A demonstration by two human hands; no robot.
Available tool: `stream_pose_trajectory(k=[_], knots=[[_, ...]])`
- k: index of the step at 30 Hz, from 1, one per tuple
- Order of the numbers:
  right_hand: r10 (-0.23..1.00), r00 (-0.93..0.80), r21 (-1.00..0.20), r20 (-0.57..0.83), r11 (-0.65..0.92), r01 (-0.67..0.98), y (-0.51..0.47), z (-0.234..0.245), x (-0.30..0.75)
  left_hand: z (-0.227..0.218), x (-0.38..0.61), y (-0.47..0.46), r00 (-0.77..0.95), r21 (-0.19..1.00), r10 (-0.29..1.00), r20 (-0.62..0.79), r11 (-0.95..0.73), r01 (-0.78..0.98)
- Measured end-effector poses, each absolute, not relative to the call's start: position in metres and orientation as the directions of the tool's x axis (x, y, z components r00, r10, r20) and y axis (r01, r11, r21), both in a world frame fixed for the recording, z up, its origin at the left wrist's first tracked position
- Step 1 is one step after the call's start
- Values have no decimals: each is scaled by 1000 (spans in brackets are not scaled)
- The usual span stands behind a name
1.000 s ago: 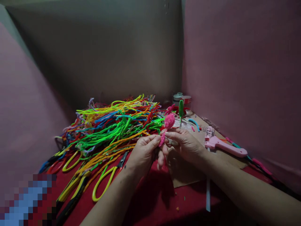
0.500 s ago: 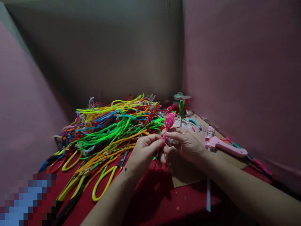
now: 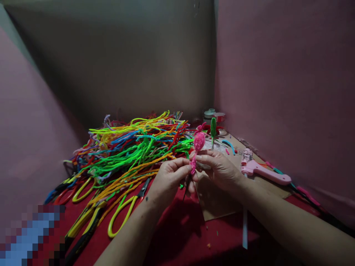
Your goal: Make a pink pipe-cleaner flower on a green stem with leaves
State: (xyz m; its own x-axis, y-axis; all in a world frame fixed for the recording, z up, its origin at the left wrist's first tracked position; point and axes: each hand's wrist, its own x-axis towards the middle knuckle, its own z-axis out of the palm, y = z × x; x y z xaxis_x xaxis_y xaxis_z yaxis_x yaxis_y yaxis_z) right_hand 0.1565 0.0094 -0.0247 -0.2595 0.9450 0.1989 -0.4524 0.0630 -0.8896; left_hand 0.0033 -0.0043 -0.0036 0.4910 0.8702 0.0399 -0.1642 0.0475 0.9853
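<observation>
Pink fuzzy pc (image 3: 199, 142) is held up, bulb end on top, abt over the left edge of the cardboard (image 3: 219, 207) on the red surface (image 3: 194, 240); L grip (image 3: 172, 174) is pinched on its lower tail, R grip (image 3: 219, 167) pinched at its narrow neck. Pipe-cleaner pile (image 3: 133, 147) takes up the surface's back-left, w/ yellow-handled scissors (image 3: 134, 201) just in front; pink glue gun (image 3: 267, 175) lies nr the cardboard's right edge, green leaf-shaped pc (image 3: 213, 127) upright nr its back edge.
</observation>
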Motion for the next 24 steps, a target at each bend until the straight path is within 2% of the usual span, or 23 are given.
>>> stream_pose_trajectory(k=[10, 15, 19, 21, 24], knots=[[948, -234, -885, 217, 91, -456, 11, -27, 156, -3, 3, -4, 468, 994, 883, 41, 12, -108], [960, -187, -877, 210, 101, -469, 11, -26, 156, 3, 7, -6, 340, 997, 938, 74, -79, 0], [968, -127, -876, 217, 136, -463, 11, -25, 156, 4, 9, -7, 194, 967, 954, 227, -245, 74], [967, -97, -876, 234, 167, -452, 11, -26, 156, 2, 9, -7, 137, 915, 928, 346, -366, 170], [957, -60, -875, 283, 232, -426, 11, -26, 155, 0, 8, -9, 138, 806, 877, 460, -478, 349]])
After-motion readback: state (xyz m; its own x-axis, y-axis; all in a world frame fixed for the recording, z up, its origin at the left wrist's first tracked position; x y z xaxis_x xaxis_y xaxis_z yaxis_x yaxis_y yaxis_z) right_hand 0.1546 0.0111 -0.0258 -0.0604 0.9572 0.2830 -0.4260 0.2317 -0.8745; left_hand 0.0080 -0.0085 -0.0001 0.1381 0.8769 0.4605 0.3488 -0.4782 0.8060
